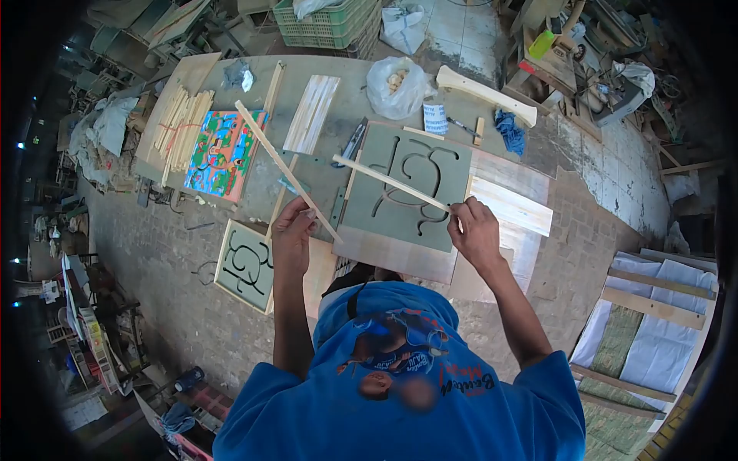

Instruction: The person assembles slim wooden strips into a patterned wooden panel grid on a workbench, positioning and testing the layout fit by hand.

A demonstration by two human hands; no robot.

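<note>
My left hand [294, 223] is closed round a thin wooden strip [269, 146], which slants across the table from upper left to lower right. Pinched in the fingers of my right hand [474, 228] is the end of a second wooden strip [384, 180]. That strip crosses above a grey-green board [442, 180] cut with dark curved grooves. A utility knife [354, 140] lies by the board's upper left corner. Below and left of my left hand, a smaller grooved board [244, 265] has a pale wooden frame around it.
The table [327, 92] also carries a bundle of thin strips [183, 127], a colourful picture board [224, 154], pale slats [311, 115], a plastic bag [396, 86], a shaped wooden piece [488, 94] and a blue cloth [509, 131]. A green crate [323, 24] stands beyond the far edge.
</note>
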